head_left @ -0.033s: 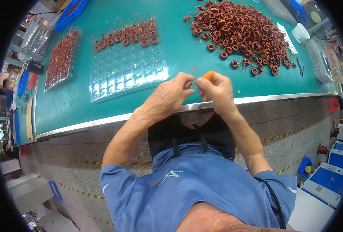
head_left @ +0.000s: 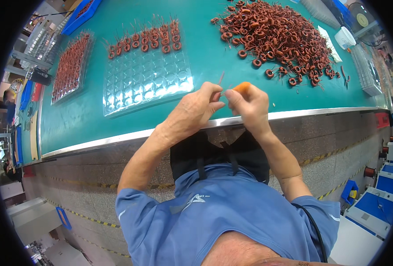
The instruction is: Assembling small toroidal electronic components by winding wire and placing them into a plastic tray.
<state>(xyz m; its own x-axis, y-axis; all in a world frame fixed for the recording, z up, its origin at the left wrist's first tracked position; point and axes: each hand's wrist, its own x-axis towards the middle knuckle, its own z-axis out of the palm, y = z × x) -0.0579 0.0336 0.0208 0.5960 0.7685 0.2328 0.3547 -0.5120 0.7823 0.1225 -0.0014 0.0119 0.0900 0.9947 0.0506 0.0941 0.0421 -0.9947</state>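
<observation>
Poking from the hands (head_left: pixel 201 105): a thin, straight, reddish wire (head_left: pixel 222 78).

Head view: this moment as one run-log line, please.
left hand: holds thin reddish strand; right hand: orange piece at fingers; middle tray: partly filled; coil pile: right

- Wide passage: green tabletop (head_left: pixel 207 57) between the partly filled transparent blister tray (head_left: pixel 143 84) and the pile of toroidal coils (head_left: pixel 276 40).
- Narrow passage: between that tray and the coil-filled tray (head_left: pixel 71 66).
- Obstructions, near end of wide passage: left hand (head_left: pixel 201 105), right hand (head_left: pixel 251 103).
</observation>
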